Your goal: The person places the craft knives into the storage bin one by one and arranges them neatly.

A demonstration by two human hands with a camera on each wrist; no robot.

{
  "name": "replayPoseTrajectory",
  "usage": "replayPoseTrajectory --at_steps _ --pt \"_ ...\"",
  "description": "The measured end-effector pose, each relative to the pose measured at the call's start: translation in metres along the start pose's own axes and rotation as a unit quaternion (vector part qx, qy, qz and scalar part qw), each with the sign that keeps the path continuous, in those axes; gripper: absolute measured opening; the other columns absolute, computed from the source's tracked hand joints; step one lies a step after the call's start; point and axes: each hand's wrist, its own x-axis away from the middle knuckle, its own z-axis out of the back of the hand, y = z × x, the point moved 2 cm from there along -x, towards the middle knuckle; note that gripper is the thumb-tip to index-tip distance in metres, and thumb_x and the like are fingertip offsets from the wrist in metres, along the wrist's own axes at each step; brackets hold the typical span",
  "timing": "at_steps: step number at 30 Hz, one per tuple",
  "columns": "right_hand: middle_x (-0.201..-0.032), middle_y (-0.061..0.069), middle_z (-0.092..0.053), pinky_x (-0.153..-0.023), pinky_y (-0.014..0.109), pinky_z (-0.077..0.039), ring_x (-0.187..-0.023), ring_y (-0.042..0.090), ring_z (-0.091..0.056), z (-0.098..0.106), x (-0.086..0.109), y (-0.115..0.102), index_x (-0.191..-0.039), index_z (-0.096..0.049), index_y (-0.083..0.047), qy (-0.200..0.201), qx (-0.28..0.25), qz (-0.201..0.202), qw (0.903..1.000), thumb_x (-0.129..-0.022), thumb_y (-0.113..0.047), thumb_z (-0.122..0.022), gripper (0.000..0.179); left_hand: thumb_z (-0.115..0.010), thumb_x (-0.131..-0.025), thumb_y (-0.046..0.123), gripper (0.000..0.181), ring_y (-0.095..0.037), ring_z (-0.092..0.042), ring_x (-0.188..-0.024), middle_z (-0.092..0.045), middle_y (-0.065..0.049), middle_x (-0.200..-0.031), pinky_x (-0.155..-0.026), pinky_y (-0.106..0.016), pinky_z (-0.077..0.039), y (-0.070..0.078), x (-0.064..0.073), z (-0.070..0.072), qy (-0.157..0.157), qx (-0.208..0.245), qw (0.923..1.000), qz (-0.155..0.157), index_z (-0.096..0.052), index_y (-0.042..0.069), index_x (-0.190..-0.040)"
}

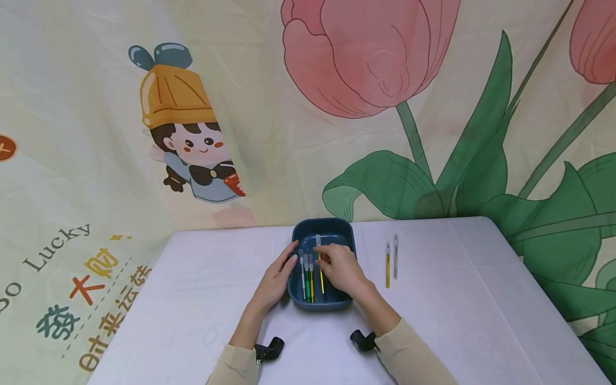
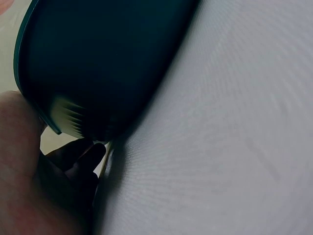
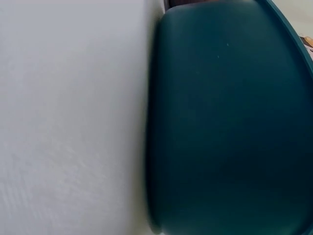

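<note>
Just below the frame's centre, our right hand (image 1: 343, 268) pinches a yellow clear-capped pen (image 1: 322, 282) within the navy plastic tray (image 1: 320, 307), while our left hand (image 1: 274, 282) has its thumb at the left rim and fingers against the outer wall. We'd best set the pen parallel to the row of capped pens (image 1: 307, 282) on the tray's left (caps towards the frame's top), lowering it flat before letting go.

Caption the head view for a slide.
Left hand against a blue tray, right hand holding a yellow pen inside it; two more pens lie outside.
</note>
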Motion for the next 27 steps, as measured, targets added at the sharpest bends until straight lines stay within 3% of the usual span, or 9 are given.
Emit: replayPoseTrajectory --at_steps 4,15,27 --pt "-0.082 -0.004 -0.063 -0.059 0.021 -0.047 -0.071 0.01 -0.055 -0.003 0.001 0.0 -0.128 -0.074 -0.006 -0.007 -0.009 -0.006 0.9999 -0.097 -0.01 -0.074 0.032 -0.041 -0.114 0.037 0.051 -0.024 -0.023 -0.16 -0.03 0.001 -0.171 -0.131 -0.054 -0.015 0.0 -0.001 -0.001 -0.007 -0.002 1.0 0.007 -0.035 0.027 -0.163" --pt "-0.076 -0.004 -0.064 -0.055 0.021 -0.046 -0.066 0.009 -0.055 -0.009 0.0 0.0 -0.124 -0.075 -0.003 -0.017 -0.019 0.0 0.9997 -0.096 -0.009 -0.075 0.029 -0.045 -0.109 0.054 0.05 -0.021 -0.03 -0.158 -0.038 0.009 -0.167 -0.129 -0.056 -0.021 -0.002 0.002 -0.001 0.008 -0.001 0.9998 -0.02 -0.042 0.042 -0.157" --pt "-0.072 -0.004 -0.064 -0.053 0.022 -0.046 -0.061 0.009 -0.055 -0.013 -0.001 0.003 -0.123 -0.076 -0.002 -0.062 -0.027 -0.017 0.9976 -0.095 -0.008 -0.075 0.028 -0.041 -0.105 0.065 0.057 -0.018 -0.029 -0.158 -0.036 0.015 -0.166 -0.129 -0.055 -0.022 -0.002 0.001 0.001 0.006 -0.016 0.9998 -0.007 -0.04 0.044 -0.158"
